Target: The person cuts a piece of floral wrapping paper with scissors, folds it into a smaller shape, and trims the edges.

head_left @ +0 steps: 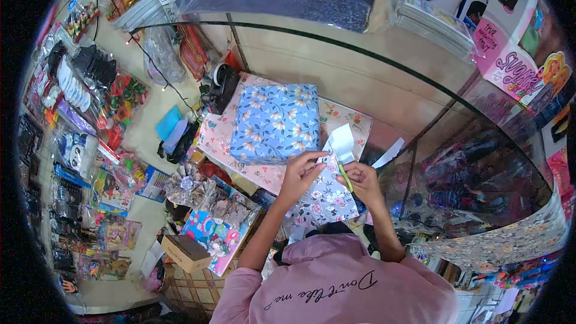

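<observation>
Grey floral paper: this patterned sheet (329, 198) lies in front of you, just right of the blue wrapped box, its upper end up between your two hands.
Left hand: your left hand (298, 174) is partly closed, fingers bent and thumb drawn in, pinching the paper near its upper end.
Right hand: your right hand (365, 181) is curled, thumb and fingers gripping a slim yellow-green tool (345, 178); the fingers hide part of it, so you cannot tell its exact kind.
White paper: a pale, curled piece (342, 141) stands up just beyond your fingertips; a separate white strip (388, 153) lies to the right, apart from your right hand.
Blue wrapped box: the flower-patterned box (277, 121) sits beyond your left hand, on a pink floral sheet (219, 141).
Left forearm side: a small brown carton (186, 252) sits tilted to the left of your arm, near a brightly patterned flat package (207, 228).
Outer ring: a glass pane (384, 54) curves beyond the work, and packaged goods (96, 171) cover the far left.
</observation>
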Demonstrator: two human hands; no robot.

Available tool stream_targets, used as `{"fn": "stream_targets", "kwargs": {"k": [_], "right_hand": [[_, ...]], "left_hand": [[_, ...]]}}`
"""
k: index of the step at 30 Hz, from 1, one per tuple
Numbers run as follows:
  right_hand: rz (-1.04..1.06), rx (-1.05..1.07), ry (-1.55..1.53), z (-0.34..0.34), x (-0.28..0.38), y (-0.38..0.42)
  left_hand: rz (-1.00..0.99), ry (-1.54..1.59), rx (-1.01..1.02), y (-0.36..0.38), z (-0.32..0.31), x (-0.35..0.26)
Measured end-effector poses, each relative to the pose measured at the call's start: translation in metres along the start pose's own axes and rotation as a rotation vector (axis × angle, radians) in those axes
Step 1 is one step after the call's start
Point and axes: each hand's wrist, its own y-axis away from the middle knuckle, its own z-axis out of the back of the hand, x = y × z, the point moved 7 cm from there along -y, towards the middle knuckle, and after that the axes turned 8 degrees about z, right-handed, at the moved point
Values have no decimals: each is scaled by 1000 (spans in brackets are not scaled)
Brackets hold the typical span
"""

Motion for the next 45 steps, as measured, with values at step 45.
{"fn": "stream_targets", "kwargs": {"k": [45], "right_hand": [[181,-168,969,116,-8,17]], "left_hand": [[-415,-1006,-972,36,47,-48]]}}
